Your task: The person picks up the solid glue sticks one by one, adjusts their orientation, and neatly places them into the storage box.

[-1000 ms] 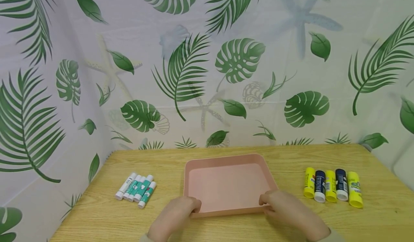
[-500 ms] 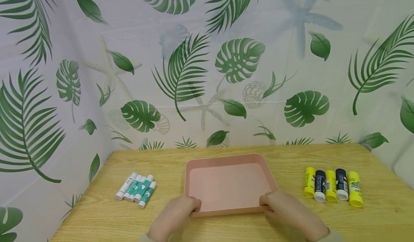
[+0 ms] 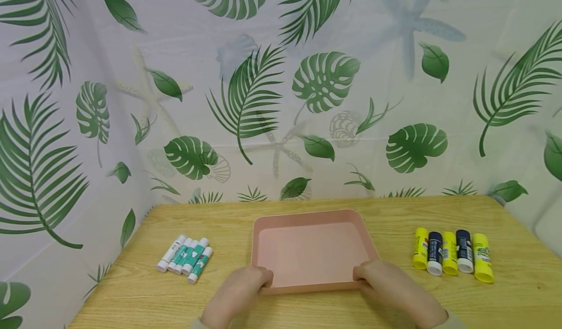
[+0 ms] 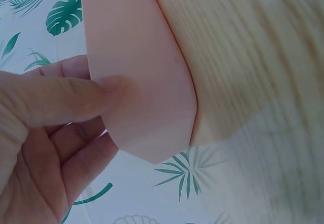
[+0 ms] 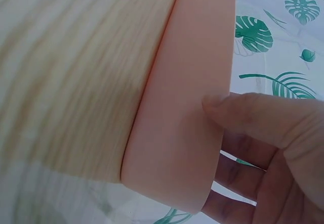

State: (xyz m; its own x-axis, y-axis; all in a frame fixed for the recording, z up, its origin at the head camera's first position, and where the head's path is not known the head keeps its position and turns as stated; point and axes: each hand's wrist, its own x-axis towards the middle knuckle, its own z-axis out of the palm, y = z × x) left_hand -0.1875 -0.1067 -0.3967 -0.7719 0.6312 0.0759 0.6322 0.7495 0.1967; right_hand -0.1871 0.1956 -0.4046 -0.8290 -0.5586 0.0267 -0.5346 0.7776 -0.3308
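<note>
Two hands [image 3: 246, 285] [image 3: 386, 280], closed pinch grip on pink tray [image 3: 309, 253]; fingertips hidden behind its wall [image 4: 147, 72] in wrist views

There are two hands [image 3: 247, 283], one tray [image 3: 312, 255], one table [image 3: 325, 313], five slim tubes [image 3: 186, 256], three yellow tubes [image 3: 450, 253] and two navy tubes [image 3: 435, 252].

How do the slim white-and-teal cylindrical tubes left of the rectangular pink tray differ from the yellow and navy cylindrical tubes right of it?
Size: the white-and-teal tubes look slimmer than the yellow and navy tubes.
Pose: the white-and-teal tubes slant rightward, while the yellow and navy tubes point nearly straight ahead.
Shared: both groups lie on the wooden table, apart from the pink tray.
</note>
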